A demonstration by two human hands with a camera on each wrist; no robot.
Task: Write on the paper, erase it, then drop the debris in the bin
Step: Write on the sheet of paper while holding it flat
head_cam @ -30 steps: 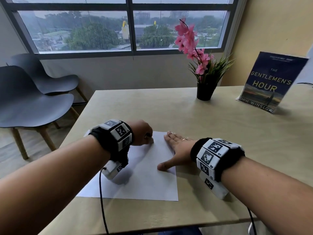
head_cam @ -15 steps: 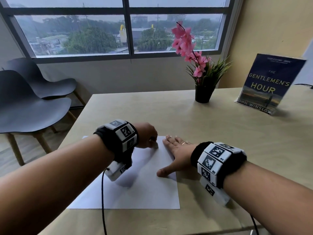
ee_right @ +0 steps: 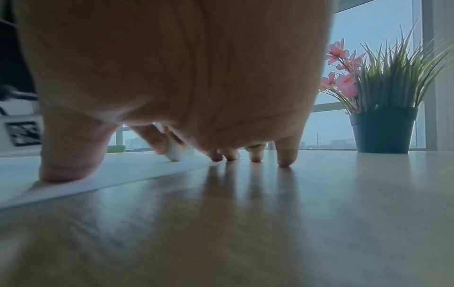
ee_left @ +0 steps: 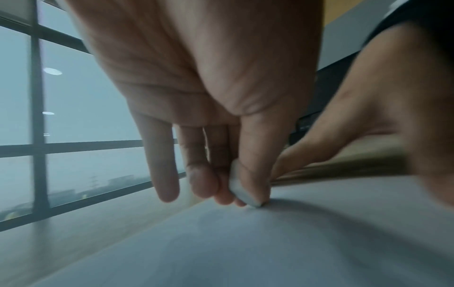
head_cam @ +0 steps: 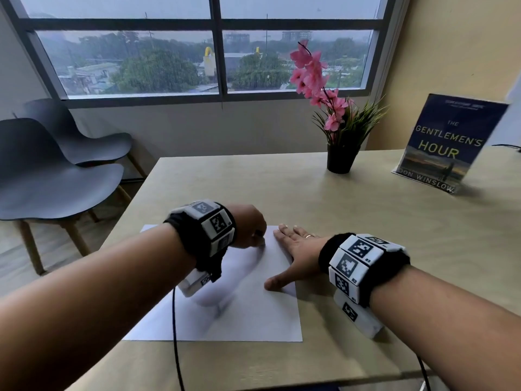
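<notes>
White paper (head_cam: pixel 242 311) lies flat on the wooden table (head_cam: pixel 366 221), toward its near left part. Nothing written on the sheet can be made out.

Left hand (head_cam: pixel 248 225): curled over the far part of the paper, pinching a small white eraser (ee_left: pixel 239 186) between thumb and fingers. The eraser's lower tip touches the sheet. From the right wrist view the same eraser (ee_right: pixel 175 150) shows standing tilted on the paper.

Right hand (head_cam: pixel 296 246): spread flat, palm down, at the paper's right edge. Thumb (ee_right: pixel 71 155) presses on the sheet; two fingertips sit at the paper's far right corner, the other two on bare table just beside it. A ring (head_cam: pixel 310 236) on one finger.

Both wrists carry bands of black-and-white marker blocks; a black cable (head_cam: pixel 176 334) hangs from the left one across the paper's near edge.

Far right on the table: a black pot with pink flowers (head_cam: pixel 339 156) and grass-like leaves, and further right a book (head_cam: pixel 448 142) standing upright, cover facing near. Two dark grey chairs (head_cam: pixel 50 176) stand left of the table, under a wide window (head_cam: pixel 214 52). No bin in view.
</notes>
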